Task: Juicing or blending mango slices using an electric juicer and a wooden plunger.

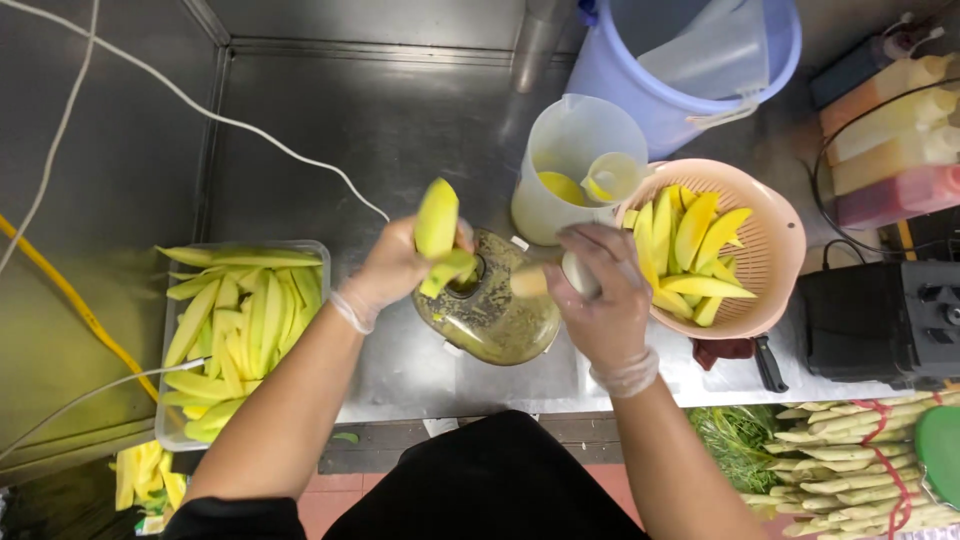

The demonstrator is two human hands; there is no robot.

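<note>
Clearly both gloved hands work over the middle of the steel counter. The left hand is closed around a mango slice, holding it upright above a round, speckled green container; a smaller piece hangs just below the fingers, so scraps seem held there to drop straight in. The right hand is curled around a pale handle, probably a peeler or knife; its working end is blurred, so I cannot tell which. It points left toward the slice.

To the left sits a clear tray filled with long yellow-green mango strips, within easy reach of the left arm. To the right, touching the right hand, a pink colander holds more slices. Farther back stand a translucent jug with a small cup in it and a lilac bucket. Squeeze bottles line the far right, above a black appliance. Near right, bundled pale stalks lie tied with red bands.
</note>
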